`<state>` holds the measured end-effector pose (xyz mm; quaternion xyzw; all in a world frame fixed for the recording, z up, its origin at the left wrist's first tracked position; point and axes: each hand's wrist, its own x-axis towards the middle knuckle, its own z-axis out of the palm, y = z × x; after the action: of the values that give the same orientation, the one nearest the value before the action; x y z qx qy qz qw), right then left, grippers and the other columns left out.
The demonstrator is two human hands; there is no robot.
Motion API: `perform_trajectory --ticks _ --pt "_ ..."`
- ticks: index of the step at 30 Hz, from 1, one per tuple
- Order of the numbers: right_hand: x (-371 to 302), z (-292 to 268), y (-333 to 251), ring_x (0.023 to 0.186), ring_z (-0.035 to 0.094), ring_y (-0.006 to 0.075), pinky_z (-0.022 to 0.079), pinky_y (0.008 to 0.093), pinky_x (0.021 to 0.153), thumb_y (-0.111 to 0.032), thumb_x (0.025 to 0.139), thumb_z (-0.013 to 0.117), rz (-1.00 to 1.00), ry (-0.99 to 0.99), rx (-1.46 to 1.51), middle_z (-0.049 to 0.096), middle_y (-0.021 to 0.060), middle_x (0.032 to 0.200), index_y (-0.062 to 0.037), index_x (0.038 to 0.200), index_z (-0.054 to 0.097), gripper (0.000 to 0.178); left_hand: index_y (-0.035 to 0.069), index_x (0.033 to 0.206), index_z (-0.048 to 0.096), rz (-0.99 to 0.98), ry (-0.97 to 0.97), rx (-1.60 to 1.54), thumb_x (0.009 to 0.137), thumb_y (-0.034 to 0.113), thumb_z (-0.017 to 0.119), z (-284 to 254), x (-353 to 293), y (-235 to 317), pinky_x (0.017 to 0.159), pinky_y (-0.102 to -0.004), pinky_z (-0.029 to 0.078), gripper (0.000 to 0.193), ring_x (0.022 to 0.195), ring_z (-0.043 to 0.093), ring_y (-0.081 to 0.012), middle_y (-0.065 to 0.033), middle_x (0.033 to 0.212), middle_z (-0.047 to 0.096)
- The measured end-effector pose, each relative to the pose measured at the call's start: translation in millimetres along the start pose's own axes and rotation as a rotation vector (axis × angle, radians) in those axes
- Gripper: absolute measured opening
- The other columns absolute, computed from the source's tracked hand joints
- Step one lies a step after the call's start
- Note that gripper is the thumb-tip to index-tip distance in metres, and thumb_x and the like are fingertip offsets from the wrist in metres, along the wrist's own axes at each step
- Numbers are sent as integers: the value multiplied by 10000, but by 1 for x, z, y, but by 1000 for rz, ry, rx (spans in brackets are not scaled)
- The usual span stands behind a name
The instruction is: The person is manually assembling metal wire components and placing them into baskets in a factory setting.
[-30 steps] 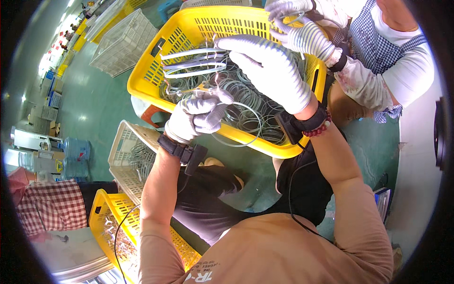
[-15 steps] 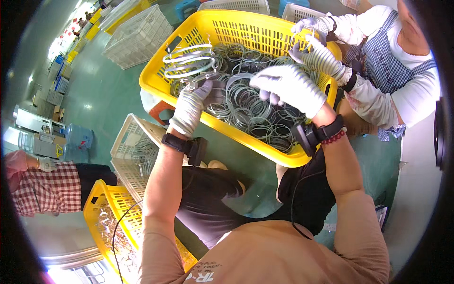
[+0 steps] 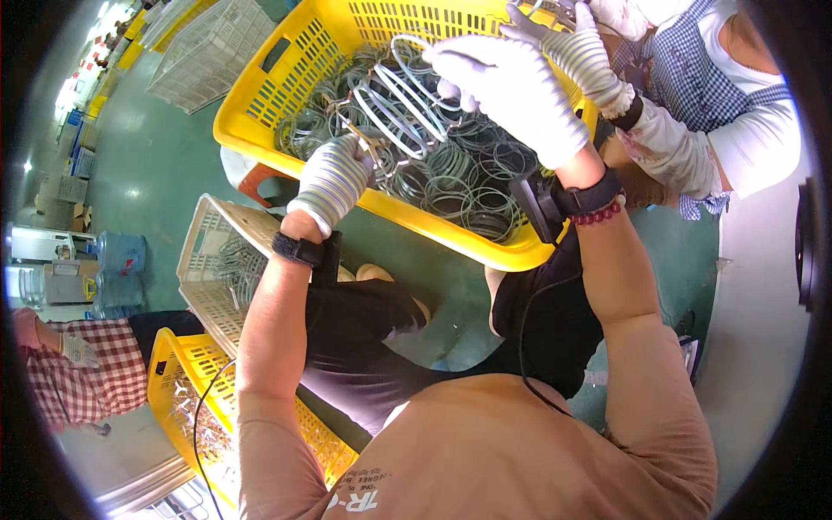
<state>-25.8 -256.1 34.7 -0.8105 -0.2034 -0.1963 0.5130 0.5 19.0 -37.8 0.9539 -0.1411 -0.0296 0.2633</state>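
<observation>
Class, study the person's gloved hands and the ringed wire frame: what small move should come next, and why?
Probably have the right hand nudge the outermost ring toward the others on the wire frame: that hand is beside the ring, while the left hand grips the frame's opposite end.

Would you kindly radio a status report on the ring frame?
Left hand gripping ring frame. Right hand at its right side, contact unclear. Loose rings below, in yellow basket. Co-worker's gloved hand close to right hand.

The frame [image 3: 406,95], several pale round hoops spaced along thin metal prongs, stands tilted over a heap of loose grey rings [image 3: 468,186], its hoops slanting down toward the right.
</observation>
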Motion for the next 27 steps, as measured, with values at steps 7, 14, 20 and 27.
perform_trajectory --ticks 7,14,20,27 --pt "-6 2 -14 749 686 131 543 276 701 -202 984 662 22 -130 -1 759 72 859 -24 1117 757 242 9 981 688 53 -71 -97 926 123 648 0 -3 -13 657 -373 559 133 671 713 -268 -110 754 724" --pt "-4 -16 -24 801 689 114 551 263 749 -193 961 701 72 -321 26 770 50 926 -46 1144 758 241 -15 965 674 -79 -140 -279 932 80 633 -16 -5 0 610 -314 528 108 627 668 -168 -77 723 695" --pt "-9 -13 -21 923 658 88 542 258 869 -103 902 748 17 -382 135 750 19 1017 -41 1191 733 297 10 834 663 -32 -75 -231 948 208 772 -19 -5 -5 541 -302 487 253 567 632 -152 -45 640 675" --pt "-12 -3 -18 1025 720 190 557 320 939 -78 870 739 -77 -356 90 769 118 1136 -1 1193 728 332 -14 1007 702 -78 -90 -153 933 107 640 -19 1 -8 593 -339 523 154 600 665 -193 -88 728 702"
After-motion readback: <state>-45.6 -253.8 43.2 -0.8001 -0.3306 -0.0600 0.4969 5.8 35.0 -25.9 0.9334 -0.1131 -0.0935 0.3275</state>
